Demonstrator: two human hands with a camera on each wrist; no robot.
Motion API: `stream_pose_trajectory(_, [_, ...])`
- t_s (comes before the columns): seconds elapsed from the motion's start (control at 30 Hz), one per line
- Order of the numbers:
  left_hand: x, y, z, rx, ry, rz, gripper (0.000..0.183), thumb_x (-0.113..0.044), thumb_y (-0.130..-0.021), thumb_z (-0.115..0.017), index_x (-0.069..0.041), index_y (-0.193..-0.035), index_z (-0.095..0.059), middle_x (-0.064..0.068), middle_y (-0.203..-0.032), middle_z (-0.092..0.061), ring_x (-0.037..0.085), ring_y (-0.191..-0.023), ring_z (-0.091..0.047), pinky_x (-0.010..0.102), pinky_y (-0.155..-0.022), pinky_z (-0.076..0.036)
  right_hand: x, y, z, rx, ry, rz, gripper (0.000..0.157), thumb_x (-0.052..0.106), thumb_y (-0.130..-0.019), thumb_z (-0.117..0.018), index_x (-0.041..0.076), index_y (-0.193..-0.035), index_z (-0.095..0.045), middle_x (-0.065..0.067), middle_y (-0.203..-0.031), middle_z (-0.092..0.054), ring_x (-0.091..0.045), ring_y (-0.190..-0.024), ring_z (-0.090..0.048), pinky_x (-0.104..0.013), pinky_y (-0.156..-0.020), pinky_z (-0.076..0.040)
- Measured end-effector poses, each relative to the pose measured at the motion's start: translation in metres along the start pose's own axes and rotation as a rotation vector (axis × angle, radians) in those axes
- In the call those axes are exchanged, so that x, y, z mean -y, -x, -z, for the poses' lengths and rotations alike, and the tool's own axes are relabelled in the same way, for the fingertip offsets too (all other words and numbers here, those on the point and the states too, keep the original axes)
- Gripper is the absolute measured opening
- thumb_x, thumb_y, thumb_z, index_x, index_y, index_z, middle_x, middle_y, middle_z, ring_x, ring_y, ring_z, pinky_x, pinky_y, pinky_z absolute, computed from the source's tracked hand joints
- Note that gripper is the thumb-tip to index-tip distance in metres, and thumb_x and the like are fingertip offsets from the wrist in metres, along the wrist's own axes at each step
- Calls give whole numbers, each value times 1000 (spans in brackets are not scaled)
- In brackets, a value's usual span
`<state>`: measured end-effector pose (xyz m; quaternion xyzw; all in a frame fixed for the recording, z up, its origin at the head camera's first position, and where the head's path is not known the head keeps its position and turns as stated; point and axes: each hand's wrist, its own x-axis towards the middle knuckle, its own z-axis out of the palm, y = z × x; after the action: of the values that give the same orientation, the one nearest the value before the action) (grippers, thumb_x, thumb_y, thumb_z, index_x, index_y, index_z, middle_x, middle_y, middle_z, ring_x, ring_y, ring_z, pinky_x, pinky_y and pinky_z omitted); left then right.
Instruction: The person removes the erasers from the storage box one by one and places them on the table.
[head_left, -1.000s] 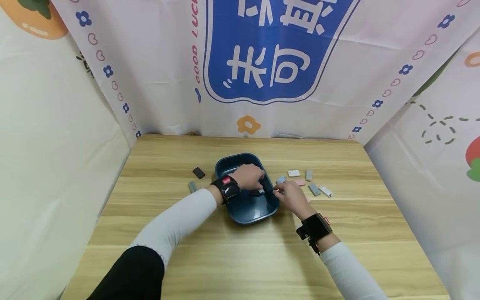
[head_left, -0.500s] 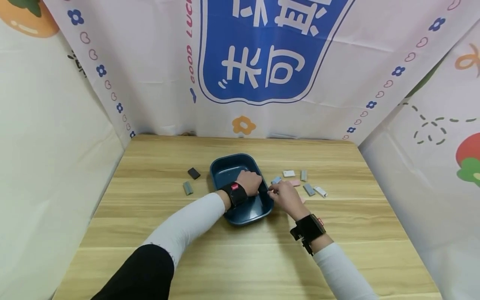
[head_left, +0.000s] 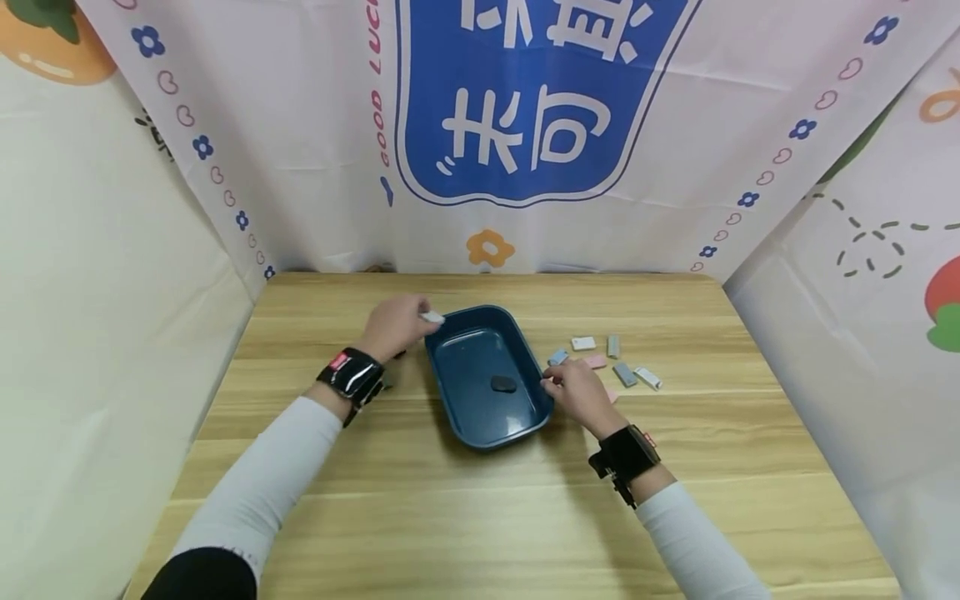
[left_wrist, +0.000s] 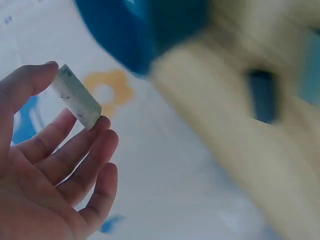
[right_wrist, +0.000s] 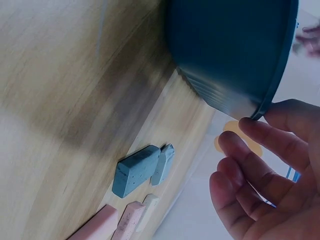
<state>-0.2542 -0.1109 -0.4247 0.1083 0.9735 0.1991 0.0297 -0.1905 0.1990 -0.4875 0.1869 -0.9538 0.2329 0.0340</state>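
Just left of the far-left corner of the dark blue plastic bin (head_left: 457, 354), my left hand (head_left: 392, 325) pinches a white eraser (left_wrist: 77, 97) between thumb and fingertips. Dark smudges mark the eraser. Inside the bin lies a black eraser (head_left: 503, 383). My right hand (head_left: 581, 393) holds the bin's right rim between thumb and index finger, its other fingers loosely bent in the right wrist view. Beneath my left hand, a dark eraser (left_wrist: 262, 95) on the table shows blurred in the left wrist view; in the head view it is mostly hidden.
Right of the bin lie several erasers: a blue one (head_left: 557, 357), a white one (head_left: 583, 343), a grey-green one (head_left: 613, 346), a pink one (head_left: 595, 362), a blue-grey one (head_left: 624, 374) and another white one (head_left: 648, 378). Printed cloth (head_left: 330, 208) hangs behind the wooden table (head_left: 480, 517).
My left hand has risen out of the bin and moved left and away from me, holding the white eraser. The black eraser in the bin is uncovered. My right hand stays on the rim.
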Motion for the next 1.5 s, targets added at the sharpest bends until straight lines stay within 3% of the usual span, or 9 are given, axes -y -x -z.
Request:
stream_pose_trajectory(0.17, [36, 25, -26, -9, 5, 14, 36, -30, -87, -73, -2, -110, -68, 14, -103, -71, 23, -80, -64, 33, -66, -51, -1, 1, 1, -4, 8, 0, 15, 14, -87, -70, 2, -94, -75, -10, -81, -68, -22, -76, -60, -36, -69, -49])
stream_pose_trajectory(0.33, [58, 42, -65, -67, -26, -74, 30, -26, -82, -76, -4, -101, -70, 9, -92, -73, 24, -81, -66, 38, -68, -52, -2, 1, -2, -13, 4, 7, 14, 13, -86, -70, 2, -94, -75, -8, -80, -66, -20, -74, -59, -34, -69, -48])
stream_pose_trajectory(0.43, [63, 46, -77, -98, -56, -118, 28, -22, -79, -77, -4, -98, -69, 9, -91, -72, 27, -86, -64, 43, -73, -51, -1, 1, -3, -9, 3, -2, 14, 14, -87, -69, 3, -94, -75, -8, -80, -66, -19, -74, -59, -34, -69, -48])
stream_pose_trajectory(0.7, [60, 44, -78, -99, -224, -224, 28, -23, -79, -75, -2, -92, -63, 10, -84, -66, 29, -82, -58, 44, -67, -49, 0, 3, 0, -23, -26, -35, 16, 13, -89, -68, 2, -97, -75, -11, -86, -71, -22, -79, -63, -39, -72, -52])
stream_pose_trajectory(0.9, [64, 36, -68, -50, -161, -198, 25, -27, -86, -70, -3, -94, -68, 10, -88, -69, 24, -79, -60, 39, -68, -51, -1, 2, -1, -22, -37, -38, 17, 14, -90, -67, 1, -98, -75, -12, -87, -72, -23, -80, -65, -39, -73, -53])
stream_pose_trajectory(1.03, [49, 28, -45, -124, -131, -173, 20, -23, -91, -64, -4, -95, -71, 10, -90, -71, 24, -78, -64, 37, -69, -54, 0, 2, -1, -10, -41, -38, 17, 13, -90, -67, 0, -98, -74, -13, -87, -72, -23, -79, -65, -39, -73, -53])
stream_pose_trajectory(1.17, [14, 15, -24, -165, -197, -237, 22, -25, -93, -63, -6, -101, -71, 10, -96, -72, 25, -85, -66, 38, -74, -55, 1, 3, -1, -16, -35, -46, 16, 13, -88, -68, 0, -97, -74, -13, -87, -72, -24, -79, -64, -40, -73, -52])
stream_pose_trajectory(1.33, [-40, -3, -26, 16, -309, -361, 31, -31, -91, -67, -9, -114, -67, 7, -108, -70, 23, -96, -65, 36, -82, -54, 3, 2, -3, -8, -55, -69, 17, 13, -89, -67, 1, -98, -74, -12, -88, -72, -24, -80, -65, -39, -74, -53])
stream_pose_trajectory(1.5, [-80, -15, -56, 224, -405, -510, 34, -32, -87, -73, -11, -113, -67, 5, -105, -69, 21, -97, -64, 35, -85, -53, 4, 2, -3, 7, -63, -91, 18, 15, -91, -65, 2, -100, -74, -11, -88, -72, -21, -79, -65, -36, -72, -53])
